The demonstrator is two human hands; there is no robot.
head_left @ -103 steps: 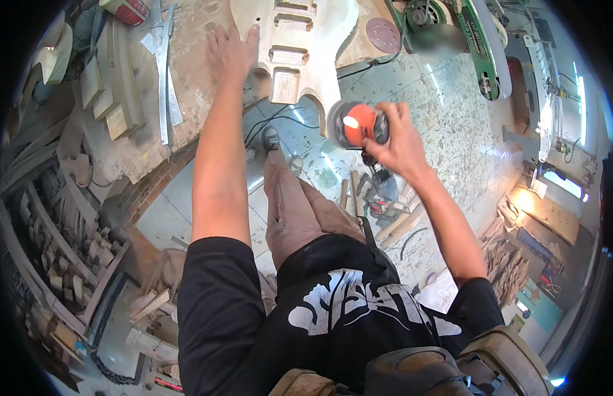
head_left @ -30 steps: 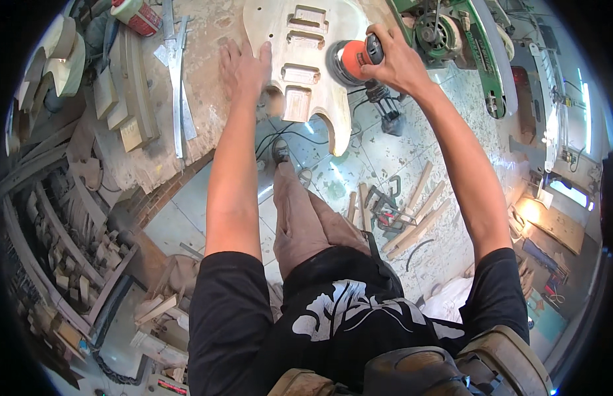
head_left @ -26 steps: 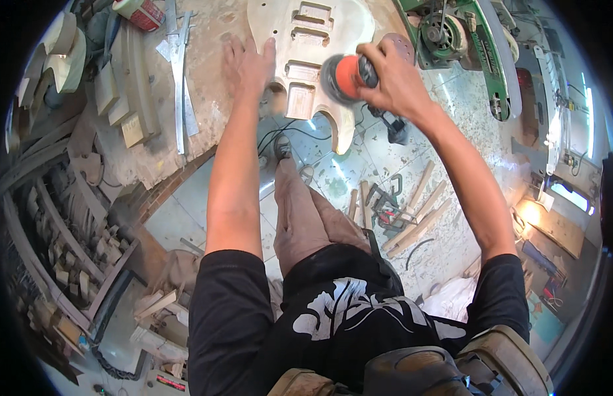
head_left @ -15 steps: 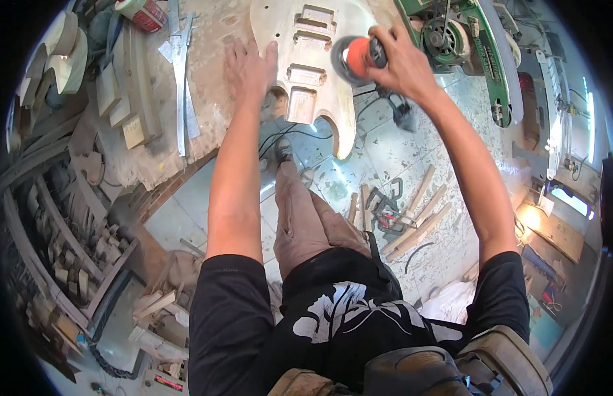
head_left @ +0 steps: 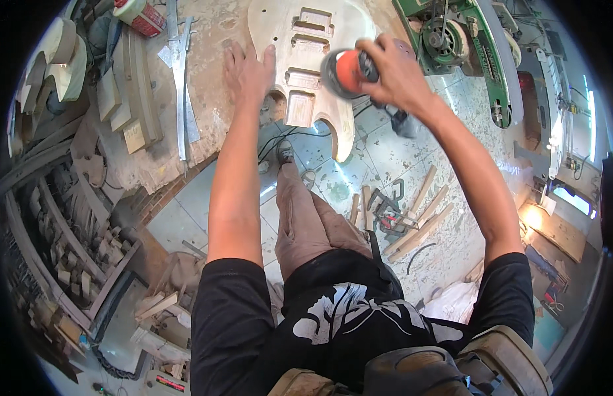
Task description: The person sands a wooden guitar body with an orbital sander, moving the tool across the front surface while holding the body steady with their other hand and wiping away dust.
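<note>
workshop, seen from above the worker: dusty stone-topped workbench (head_left: 207, 39) across the upper part of the view, pale tiled floor (head_left: 346, 178) below it.

- unfinished wooden guitar body (head_left: 306, 59), pale, routed with rectangular cavities; lies flat on the workbench at 12 o'clock, its horns overhanging the bench edge toward the worker.
- left hand (head_left: 247, 69), open, palm down, fingers spread; presses on the bench at the left edge of the guitar body, at 11 o'clock, with one finger lying on the wood.
- right hand (head_left: 395, 72), closed around the top of an orange orbital sander (head_left: 343, 69); the sander rests on the right side of the guitar body, at 12 to 1 o'clock, its cable trailing down past the bench edge.
- metal straightedges (head_left: 181, 86), long, lying on the bench at 11 o'clock, left of the left hand.
- wooden blocks (head_left: 125, 112), several, stacked at 10 o'clock beside the straightedges.
- green machine (head_left: 465, 53), with a round motor housing, at 1 o'clock, right of the sander.
- wood offcuts (head_left: 419, 218), narrow strips, scattered on the floor at 3 o'clock, near a red-handled clamp (head_left: 389, 218).
- scrap timber bins (head_left: 62, 251), at 8 to 9 o'clock, packed with small pieces.
</note>
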